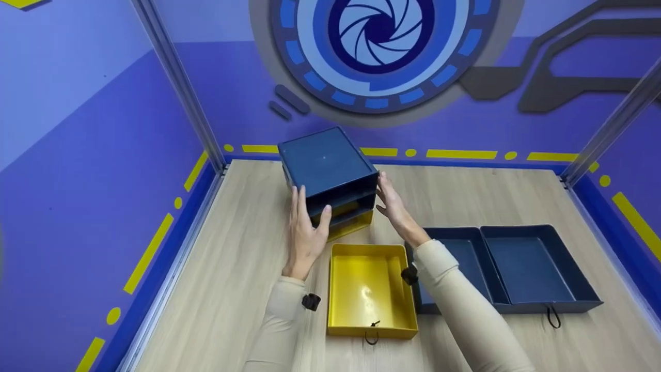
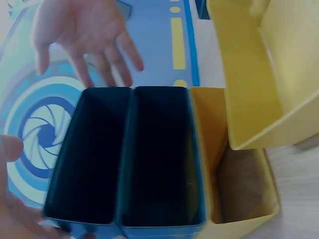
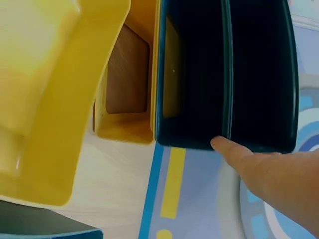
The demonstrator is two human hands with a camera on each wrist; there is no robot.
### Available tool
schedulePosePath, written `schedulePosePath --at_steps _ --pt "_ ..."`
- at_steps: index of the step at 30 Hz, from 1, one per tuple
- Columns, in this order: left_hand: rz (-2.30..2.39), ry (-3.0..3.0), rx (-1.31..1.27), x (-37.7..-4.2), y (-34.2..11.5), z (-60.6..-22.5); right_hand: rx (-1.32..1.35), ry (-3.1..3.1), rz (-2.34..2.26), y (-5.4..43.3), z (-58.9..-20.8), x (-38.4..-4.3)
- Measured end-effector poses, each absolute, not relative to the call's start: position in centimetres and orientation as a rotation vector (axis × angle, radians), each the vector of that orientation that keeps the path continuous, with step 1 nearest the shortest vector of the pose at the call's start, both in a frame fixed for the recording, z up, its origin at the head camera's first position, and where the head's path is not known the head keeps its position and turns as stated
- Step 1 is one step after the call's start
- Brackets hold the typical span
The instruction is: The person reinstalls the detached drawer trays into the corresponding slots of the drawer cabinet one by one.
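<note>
A stack of open-fronted drawer cases stands towards the back of the table, turned at an angle: two dark blue cases above a yellow case. Their hollow insides face me, and no drawers sit in them. My left hand is at the stack's front left corner, fingers extended up along its side and thumb apart. On the opposite side is my right hand, fingers extended; in the right wrist view a fingertip lies right at the seam between the blue cases. A yellow drawer lies in front of the stack.
Two dark blue drawers lie side by side to the right of the yellow one, partly behind my right sleeve. Black loops hang from drawer fronts. Blue-purple printed walls and metal posts enclose the wooden table.
</note>
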State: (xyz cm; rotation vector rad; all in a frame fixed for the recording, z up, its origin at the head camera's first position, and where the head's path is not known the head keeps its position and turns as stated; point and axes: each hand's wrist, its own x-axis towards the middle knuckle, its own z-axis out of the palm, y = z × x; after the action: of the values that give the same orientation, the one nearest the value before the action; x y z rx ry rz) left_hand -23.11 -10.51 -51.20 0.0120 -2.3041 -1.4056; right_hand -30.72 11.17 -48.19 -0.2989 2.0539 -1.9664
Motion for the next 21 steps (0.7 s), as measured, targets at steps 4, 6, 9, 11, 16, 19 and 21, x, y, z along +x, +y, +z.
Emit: schedulePosePath --at_steps 4,6,9,11,16,19,21 --pt "-1.383 -2.27 -0.003 -23.0 -10.1 -51.9 -0.285 2.054 -1.998 11.3 -48.9 -30.3" --pt "-1.377 -2.255 -0.007 -22.9 -9.9 -52.0 -0.286 2.055 -2.012 11.3 -49.1 -30.1" --pt "-1.375 -2.242 0.015 -22.5 -9.7 -52.0 -0.316 2.078 -1.993 11.4 -49.3 -29.7" --pt "-1.378 -2.24 0.039 -22.1 -9.5 -51.9 -0.332 2.097 -1.963 11.4 -49.5 -29.4" --pt "-1.394 -2.242 0.07 -20.7 -8.7 -51.5 -0.343 2.103 -1.958 11.8 -49.5 -28.7" --pt "-1.403 -2.245 0.076 -20.0 -8.2 -51.1 -0.34 2.107 -1.973 12.1 -49.4 -28.4" --pt "-1.407 -2.257 0.087 -19.5 -8.0 -50.8 -0.336 2.113 -1.971 12.3 -49.3 -28.2"
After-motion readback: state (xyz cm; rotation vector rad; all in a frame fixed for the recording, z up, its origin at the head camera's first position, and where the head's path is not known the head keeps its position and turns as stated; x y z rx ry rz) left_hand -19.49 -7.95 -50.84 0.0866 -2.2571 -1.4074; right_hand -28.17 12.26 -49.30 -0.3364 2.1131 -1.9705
